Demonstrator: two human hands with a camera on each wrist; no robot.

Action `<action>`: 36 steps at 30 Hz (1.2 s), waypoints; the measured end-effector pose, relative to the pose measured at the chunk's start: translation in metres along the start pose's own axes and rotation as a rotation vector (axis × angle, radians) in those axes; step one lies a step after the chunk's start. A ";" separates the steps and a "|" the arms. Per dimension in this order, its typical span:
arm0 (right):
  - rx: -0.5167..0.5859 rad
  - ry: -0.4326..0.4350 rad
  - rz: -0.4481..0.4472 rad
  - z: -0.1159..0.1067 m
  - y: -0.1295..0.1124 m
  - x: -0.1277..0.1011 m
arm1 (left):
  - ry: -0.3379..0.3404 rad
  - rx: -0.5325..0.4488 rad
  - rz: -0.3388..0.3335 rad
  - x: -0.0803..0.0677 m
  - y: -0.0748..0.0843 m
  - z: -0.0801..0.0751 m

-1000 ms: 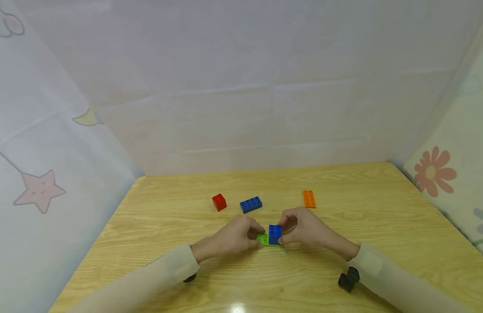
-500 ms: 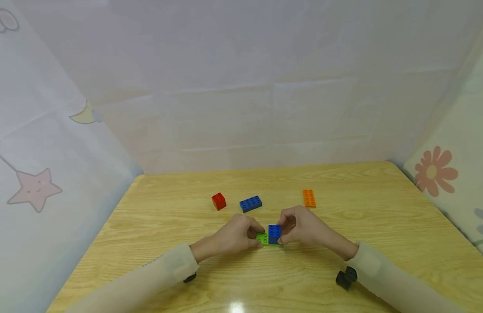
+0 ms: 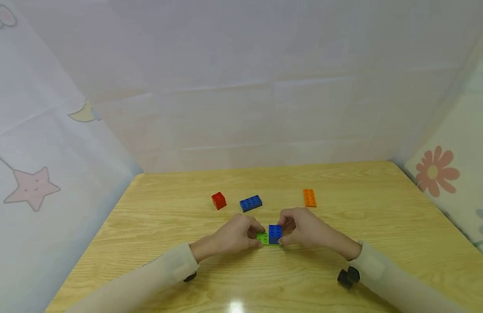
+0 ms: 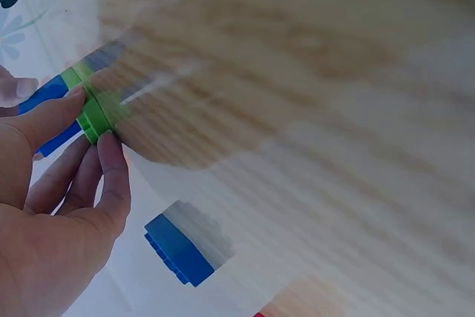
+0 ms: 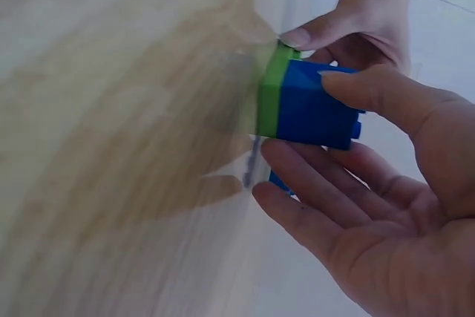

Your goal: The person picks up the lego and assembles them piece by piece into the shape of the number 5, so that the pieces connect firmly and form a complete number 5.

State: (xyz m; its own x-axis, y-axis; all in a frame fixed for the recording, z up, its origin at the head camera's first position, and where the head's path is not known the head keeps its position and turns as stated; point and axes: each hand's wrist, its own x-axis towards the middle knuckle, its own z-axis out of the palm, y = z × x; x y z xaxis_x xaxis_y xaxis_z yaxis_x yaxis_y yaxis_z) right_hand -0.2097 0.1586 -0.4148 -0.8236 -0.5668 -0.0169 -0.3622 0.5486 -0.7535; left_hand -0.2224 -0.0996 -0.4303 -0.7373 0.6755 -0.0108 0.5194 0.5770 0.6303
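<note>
Two hands meet over the green plate (image 3: 263,238) near the table (image 3: 382,217) front; my left hand (image 3: 237,236) pinches its end to steady it; my right hand (image 3: 304,228) pinches the small blue brick (image 3: 275,233) seated on it; beyond lie a red cube (image 3: 218,200), a blue brick (image 3: 251,203) and an orange plate (image 3: 309,198), well apart, blocking nothing.

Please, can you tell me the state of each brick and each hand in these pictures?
green plate: lies on the table, pinched at its left end.
blue block: sits on the green plate.
left hand: pinches the green plate.
right hand: grips the blue block.
red brick: loose, untouched.
blue brick: loose, untouched.
orange plate: flat, untouched.
</note>
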 end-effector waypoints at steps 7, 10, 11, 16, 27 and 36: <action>0.031 -0.047 -0.011 -0.002 0.005 -0.005 | -0.025 0.002 -0.001 0.001 0.002 0.000; 0.068 -0.029 -0.013 -0.002 0.007 -0.009 | -0.030 0.021 0.010 0.002 0.003 0.000; 0.078 -0.021 -0.012 -0.002 0.006 -0.010 | -0.032 0.026 0.015 0.003 0.003 0.000; 0.114 -0.010 0.005 -0.001 0.005 -0.011 | -0.045 0.022 0.005 0.002 0.002 0.001; 0.129 -0.004 0.003 -0.001 0.005 -0.008 | -0.029 0.015 -0.013 0.001 0.004 -0.002; 0.018 -0.008 0.006 -0.003 -0.005 -0.007 | -0.023 0.014 0.003 0.001 0.006 -0.002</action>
State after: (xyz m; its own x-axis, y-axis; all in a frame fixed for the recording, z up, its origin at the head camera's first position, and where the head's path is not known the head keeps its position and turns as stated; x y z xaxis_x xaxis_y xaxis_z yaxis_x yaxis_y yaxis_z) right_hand -0.2033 0.1620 -0.4088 -0.8221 -0.5687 -0.0263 -0.3495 0.5406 -0.7652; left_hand -0.2211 -0.0971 -0.4249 -0.7256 0.6876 -0.0267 0.5279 0.5812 0.6193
